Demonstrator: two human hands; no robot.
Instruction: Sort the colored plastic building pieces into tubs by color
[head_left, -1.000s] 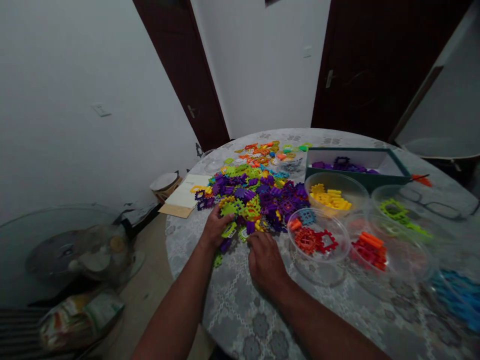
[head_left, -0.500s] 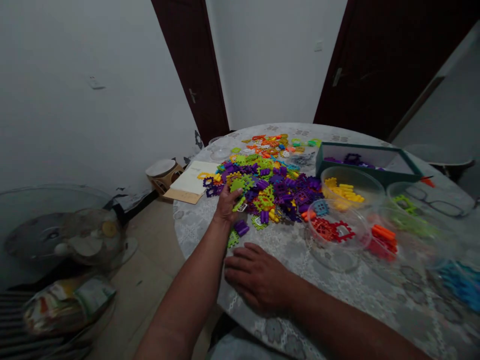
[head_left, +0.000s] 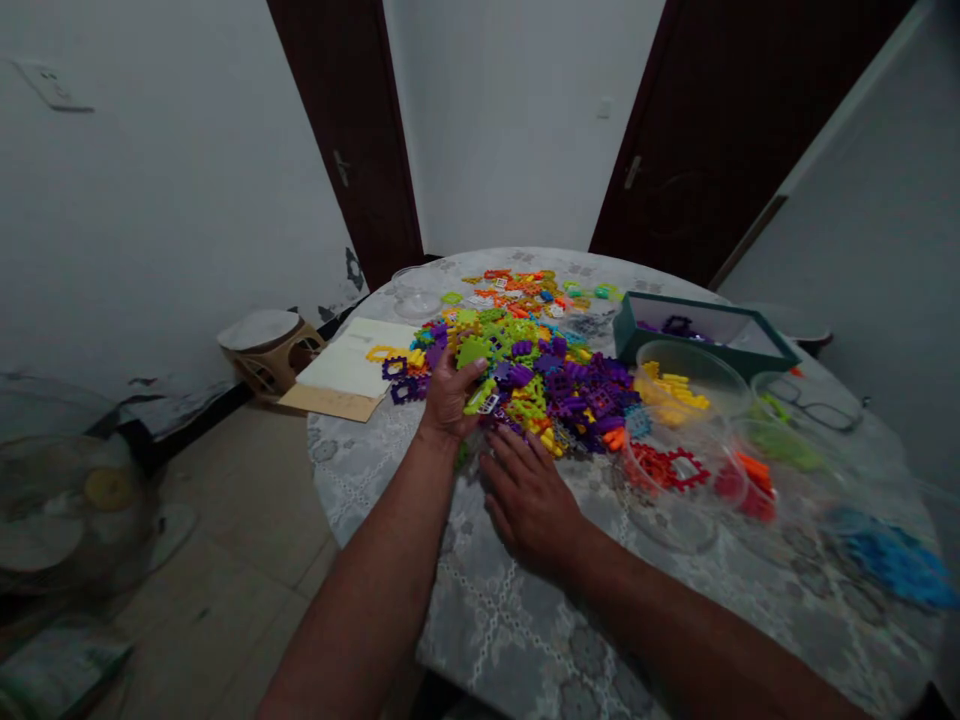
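A heap of interlocking plastic building pieces (head_left: 559, 385), mostly purple and lime green with some yellow, lies mid-table. At its left edge my left hand (head_left: 448, 400) is closed on several green building pieces (head_left: 472, 350), its thumb on the near side. My right hand (head_left: 529, 500) lies low at the heap's near edge, palm down. Its fingers are stretched out, with the tips against the nearest pieces, and I see nothing gripped in it. What is under the palm is hidden.
Clear plastic tubs (head_left: 690, 385) with sorted pieces stand at the right, beside a dark green box (head_left: 705, 345) and glasses (head_left: 829, 412). Orange pieces (head_left: 517, 288) lie behind the heap. A white sheet (head_left: 352, 355) sits at the table's left edge. A fan stands on the floor left.
My right hand has moved forward to the heap's near edge, where loose purple and green pieces lay. My left hand still holds green pieces. The view has shifted to the right.
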